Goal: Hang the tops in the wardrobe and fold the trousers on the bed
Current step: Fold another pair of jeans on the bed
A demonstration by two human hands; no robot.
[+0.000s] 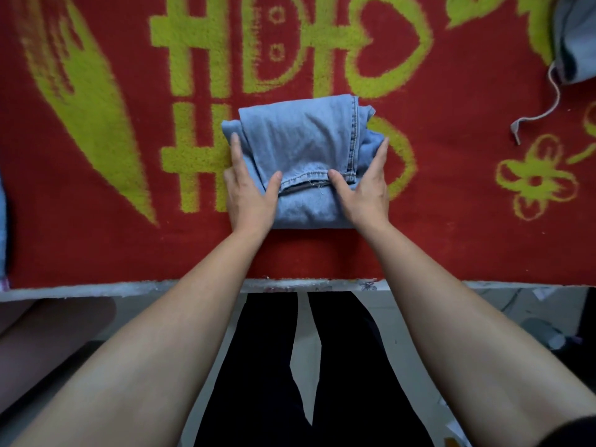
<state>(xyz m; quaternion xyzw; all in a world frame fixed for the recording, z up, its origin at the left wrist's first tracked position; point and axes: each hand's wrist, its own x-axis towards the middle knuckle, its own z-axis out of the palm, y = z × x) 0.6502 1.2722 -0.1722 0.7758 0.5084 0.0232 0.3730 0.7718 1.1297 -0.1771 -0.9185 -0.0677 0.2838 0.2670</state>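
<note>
A pair of light blue jeans [303, 143] lies folded into a compact bundle on the red bed cover [451, 221], near the bed's front edge. My left hand [248, 188] lies flat against the bundle's left side, fingers straight and thumb on top of the hem. My right hand [364, 185] mirrors it on the right side, fingers straight along the edge and thumb on the hem. Both hands press the bundle from either side.
The cover bears yellow-green letters, hearts and flowers. A grey garment [577, 37] with a loose drawstring [541, 114] lies at the far right corner. Some blue cloth [2, 227] shows at the left edge. My dark-trousered legs [306, 366] stand at the bed's front edge.
</note>
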